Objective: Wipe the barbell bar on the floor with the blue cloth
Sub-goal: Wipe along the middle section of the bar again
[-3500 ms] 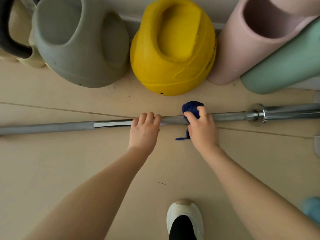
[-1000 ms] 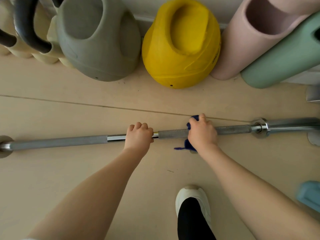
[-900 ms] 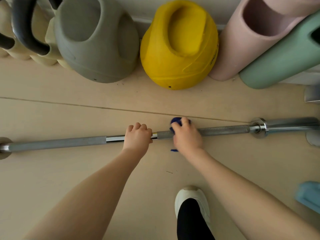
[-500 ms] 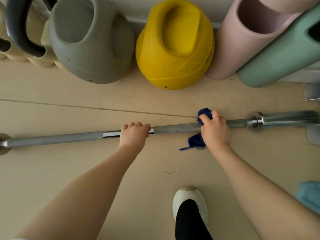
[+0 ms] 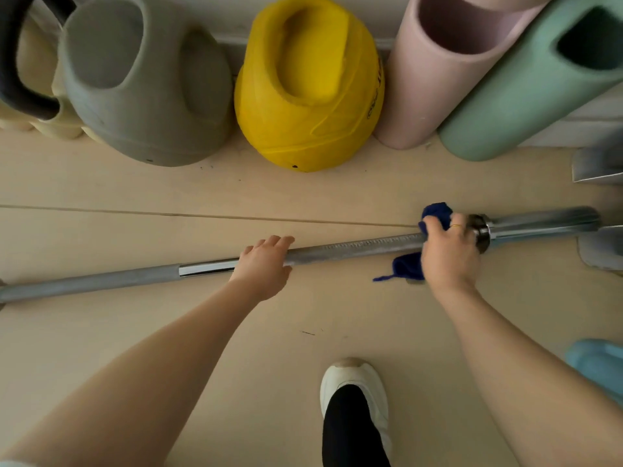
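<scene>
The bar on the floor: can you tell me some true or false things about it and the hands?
1. The right hand grips the blue cloth on the bar. True.
2. The cloth is at the bar's left end. False: it is by the right collar.
3. The left hand rests on the bar. True.
4. The yellow kettlebell sits on the bar. False: it stands apart, behind it.

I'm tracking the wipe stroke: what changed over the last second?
The right hand, gripping the dark blue cloth, slid rightward along the steel barbell bar to its collar. The left hand loosened, fingers now straighter on the bar. The yellow kettlebell stayed put.
</scene>
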A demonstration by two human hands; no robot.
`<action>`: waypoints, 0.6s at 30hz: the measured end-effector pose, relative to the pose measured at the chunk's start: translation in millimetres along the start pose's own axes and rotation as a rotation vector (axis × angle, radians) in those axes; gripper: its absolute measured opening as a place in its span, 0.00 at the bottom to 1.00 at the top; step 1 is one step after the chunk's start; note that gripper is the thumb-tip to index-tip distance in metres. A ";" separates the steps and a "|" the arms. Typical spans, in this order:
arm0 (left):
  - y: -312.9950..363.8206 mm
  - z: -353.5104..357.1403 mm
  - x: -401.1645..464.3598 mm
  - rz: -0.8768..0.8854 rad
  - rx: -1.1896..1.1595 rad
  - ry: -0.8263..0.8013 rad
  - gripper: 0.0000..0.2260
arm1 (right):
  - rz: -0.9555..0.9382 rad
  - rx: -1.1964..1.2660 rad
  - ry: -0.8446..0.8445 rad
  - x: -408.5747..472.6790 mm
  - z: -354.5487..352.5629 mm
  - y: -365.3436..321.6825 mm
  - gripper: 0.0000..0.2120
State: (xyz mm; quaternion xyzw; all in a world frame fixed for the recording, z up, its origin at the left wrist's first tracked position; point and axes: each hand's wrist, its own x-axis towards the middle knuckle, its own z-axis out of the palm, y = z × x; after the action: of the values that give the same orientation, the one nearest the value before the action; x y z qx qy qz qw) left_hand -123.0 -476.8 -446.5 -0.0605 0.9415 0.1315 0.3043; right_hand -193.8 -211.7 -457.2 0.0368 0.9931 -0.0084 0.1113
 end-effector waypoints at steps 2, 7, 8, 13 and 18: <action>10.8 -0.8 3.5 0.046 0.025 -0.037 0.20 | -0.093 0.023 -0.019 -12.3 -0.3 -15.0 0.12; 21.4 -0.2 6.3 0.035 0.087 -0.075 0.14 | -0.399 0.032 -0.078 -17.1 -2.9 2.1 0.12; 20.2 0.7 4.7 0.033 0.093 -0.081 0.13 | -0.371 0.037 -0.071 -12.1 -4.6 12.5 0.11; 20.5 7.5 -2.7 0.062 0.180 -0.092 0.14 | -0.013 0.007 -0.030 -3.1 -4.3 38.5 0.12; 24.1 17.0 -13.3 0.046 0.243 -0.048 0.14 | -0.225 0.106 -0.108 -41.3 0.8 8.2 0.09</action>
State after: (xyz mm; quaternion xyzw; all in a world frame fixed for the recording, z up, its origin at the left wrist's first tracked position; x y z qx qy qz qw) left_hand -107.5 -448.5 -446.8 0.0014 0.9440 0.0250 0.3289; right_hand -152.8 -206.5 -448.9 -0.0693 0.9817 -0.0751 0.1607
